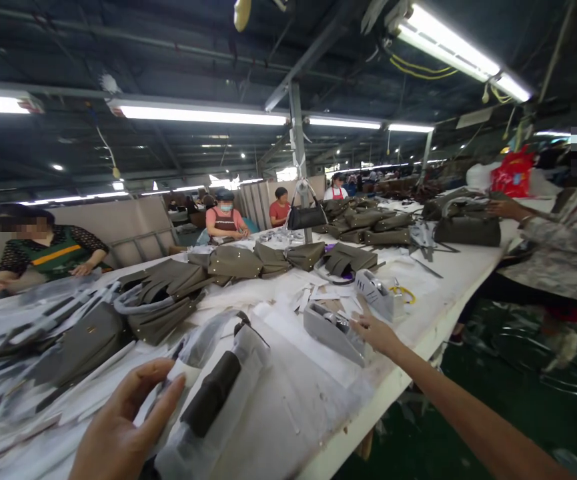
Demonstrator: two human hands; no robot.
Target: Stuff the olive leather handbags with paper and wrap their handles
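Pinching the plastic-sleeved bag handle [213, 393] in my left hand [123, 427], I rest my right hand [375, 332], fingers spread, on the grey tape dispenser [333, 330]; sleeve on, untaped, I judge.

The right grip [375, 333] rests on a grey tape dispenser [331, 328] on the white table [298, 420]. Left of the dispenser, the left grip [123, 427] pinches a plastic-wrapped dark strap [211, 395]; beyond it lie olive bags [233, 262].

The bottom edge cuts off the left hand [118, 427] at the wrist and the near end of the clear plastic sleeve with a dark strap inside [245, 367]. Near left, the plastic-wrapped grey handbags [53, 347] are smeared (details unreadable). Whether the right hand [375, 333] grips the grey tape dispenser [331, 330] is unclear.
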